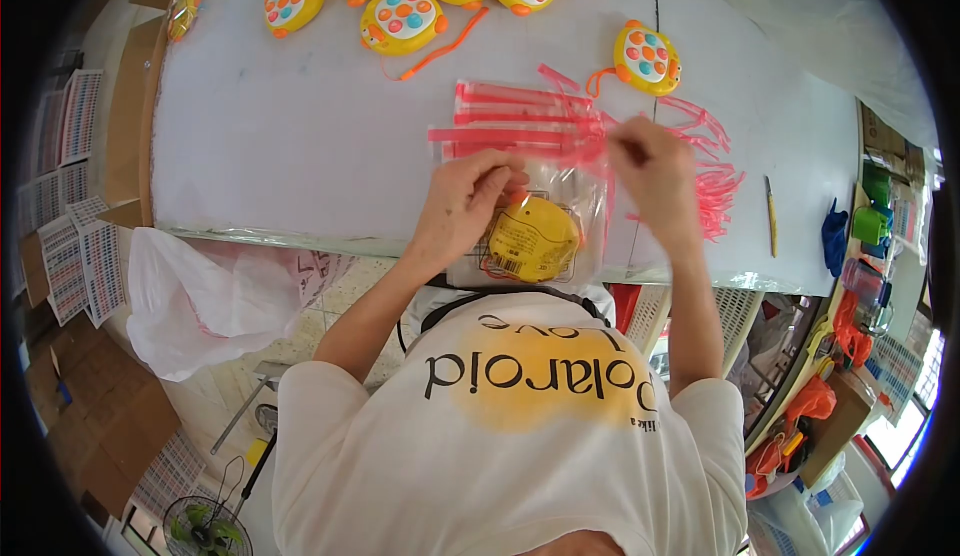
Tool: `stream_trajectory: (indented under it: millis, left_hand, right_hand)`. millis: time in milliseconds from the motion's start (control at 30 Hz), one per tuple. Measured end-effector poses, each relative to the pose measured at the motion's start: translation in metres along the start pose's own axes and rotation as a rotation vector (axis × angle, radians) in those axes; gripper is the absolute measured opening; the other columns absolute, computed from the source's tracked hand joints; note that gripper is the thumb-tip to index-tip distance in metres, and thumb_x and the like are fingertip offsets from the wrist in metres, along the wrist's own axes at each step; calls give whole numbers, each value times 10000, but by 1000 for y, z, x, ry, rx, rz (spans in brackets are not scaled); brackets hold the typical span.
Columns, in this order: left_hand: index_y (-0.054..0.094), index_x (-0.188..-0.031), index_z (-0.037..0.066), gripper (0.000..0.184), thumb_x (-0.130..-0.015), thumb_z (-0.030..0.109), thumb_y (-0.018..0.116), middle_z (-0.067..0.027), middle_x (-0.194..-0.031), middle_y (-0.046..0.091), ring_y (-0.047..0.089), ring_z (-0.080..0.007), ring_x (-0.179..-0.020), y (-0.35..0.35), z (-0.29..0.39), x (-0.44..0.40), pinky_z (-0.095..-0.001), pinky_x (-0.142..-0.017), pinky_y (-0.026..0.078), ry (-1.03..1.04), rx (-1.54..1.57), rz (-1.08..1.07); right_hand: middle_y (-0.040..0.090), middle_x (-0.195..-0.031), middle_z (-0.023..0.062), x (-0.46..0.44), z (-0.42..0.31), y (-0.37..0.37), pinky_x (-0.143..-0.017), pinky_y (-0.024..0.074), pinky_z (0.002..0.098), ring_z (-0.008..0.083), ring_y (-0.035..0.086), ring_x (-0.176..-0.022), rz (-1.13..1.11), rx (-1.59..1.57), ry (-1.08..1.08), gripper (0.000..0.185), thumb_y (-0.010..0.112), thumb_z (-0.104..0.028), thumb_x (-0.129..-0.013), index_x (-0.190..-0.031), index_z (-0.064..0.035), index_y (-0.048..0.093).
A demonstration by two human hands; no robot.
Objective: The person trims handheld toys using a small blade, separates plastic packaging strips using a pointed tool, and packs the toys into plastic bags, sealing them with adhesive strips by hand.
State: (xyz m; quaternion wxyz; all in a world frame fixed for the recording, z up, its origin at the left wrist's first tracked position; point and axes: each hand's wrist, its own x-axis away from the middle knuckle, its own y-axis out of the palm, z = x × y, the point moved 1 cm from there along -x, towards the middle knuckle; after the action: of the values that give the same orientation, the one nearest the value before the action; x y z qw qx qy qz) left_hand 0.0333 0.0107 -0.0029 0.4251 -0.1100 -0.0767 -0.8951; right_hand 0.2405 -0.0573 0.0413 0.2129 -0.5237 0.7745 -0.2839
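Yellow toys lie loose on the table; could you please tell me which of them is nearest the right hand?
The yellow toy just beyond the right hand: it lies alone, buttons up, while the other loose ones are farther left.

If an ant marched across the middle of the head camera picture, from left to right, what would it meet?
White plastic bag → yellow toy in a clear bag → right hand → yellow knife → crumpled blue cloth
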Motion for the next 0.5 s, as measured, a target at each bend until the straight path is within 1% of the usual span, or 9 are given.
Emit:
stream_trajectory:
  millis: [133,167,200,233,267,333,367,433,500]
  left_hand:
    - [552,-971,-45,129,-953,36,453,-106,-892,670,675,-170,-808,-9,-6,-2,-271,-732,553,-51,47,-48]
    - [546,-983,-43,125,-952,31,451,-110,-891,670,675,-171,-810,-9,-9,-3,-274,-736,554,-57,84,-54]
    - [540,-995,-41,123,-950,27,449,-114,-891,669,676,-172,-811,-9,-12,-4,-276,-740,554,-63,121,-59]
    - [540,-995,-41,123,-950,27,449,-114,-891,669,676,-172,-811,-10,-14,-4,-276,-740,554,-63,122,-69]
    - [541,-993,-40,119,-947,21,450,-117,-892,670,676,-174,-811,-10,-15,-4,-277,-744,554,-69,153,-71]
    - [542,-991,-39,116,-944,16,452,-119,-892,670,676,-177,-811,-11,-14,-5,-277,-748,553,-77,180,-72]
    - [546,-986,-34,111,-941,11,456,-119,-897,672,676,-175,-814,-11,-13,-5,-279,-751,553,-81,179,-71]
    - [550,-981,-29,107,-938,7,460,-119,-902,673,675,-174,-817,-10,-13,-4,-280,-754,553,-89,175,-79]
    - [556,-970,-25,101,-936,1,465,-122,-910,676,674,-170,-828,-10,-16,-4,-283,-755,551,-69,188,-74]
  right_hand:
    - [595,-675,58,13,81,-58,-597,447,261,103,521,-602,194,220,280,94,617,-38,-814,-883,17,649]
    - [595,-675,58,19,101,-67,-597,447,261,103,521,-602,202,228,288,94,617,-38,-814,-883,17,649]
    - [605,-685,60,26,119,-74,-603,451,271,107,523,-604,231,334,331,103,615,-47,-820,-894,12,656]
    - [615,-695,63,30,128,-78,-609,455,281,111,526,-606,259,438,374,113,614,-55,-825,-904,7,664]
    - [615,-695,63,33,124,-79,-609,455,281,111,526,-606,263,438,380,113,614,-55,-825,-904,7,664]
    - [632,-713,73,34,97,-76,-603,454,262,107,528,-601,410,639,40,113,634,-46,-808,-904,2,673]
    - [632,-713,73,33,79,-71,-603,454,262,107,528,-601,410,636,46,113,634,-46,-808,-904,2,673]
    - [642,-722,63,29,33,-55,-587,450,238,88,527,-596,329,204,35,112,657,-41,-803,-901,9,676]
    - [651,-731,48,28,18,-37,-579,448,215,60,534,-610,53,-41,197,117,669,-26,-800,-908,21,675]
